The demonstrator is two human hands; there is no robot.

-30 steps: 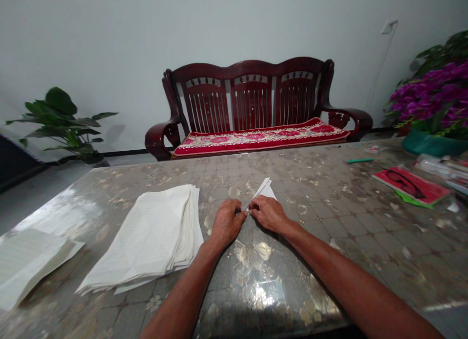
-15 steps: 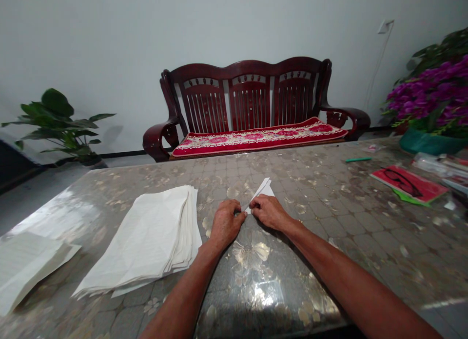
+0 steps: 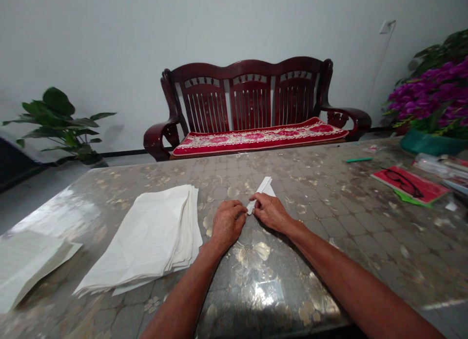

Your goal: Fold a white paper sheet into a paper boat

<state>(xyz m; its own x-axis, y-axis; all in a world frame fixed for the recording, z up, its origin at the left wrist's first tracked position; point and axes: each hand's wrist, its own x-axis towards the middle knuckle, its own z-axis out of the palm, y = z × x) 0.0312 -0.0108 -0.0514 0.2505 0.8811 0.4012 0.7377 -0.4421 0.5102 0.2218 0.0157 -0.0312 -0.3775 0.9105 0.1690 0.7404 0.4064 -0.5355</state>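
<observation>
The narrow folded white paper lay central on the grey floral-patterned desk, pinched in the right hand; whether the left hand gripped its near tip couldn't be told. A clean fold seemed to want aligned edges and even pressure. The thick white paper stack limited room leftward; the slim green pen lay far right.

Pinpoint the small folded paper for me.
The folded paper is near the middle of the head view, on the table, with the right hand partly over it, the left hand at its near end and the paper stack to its left.
</observation>
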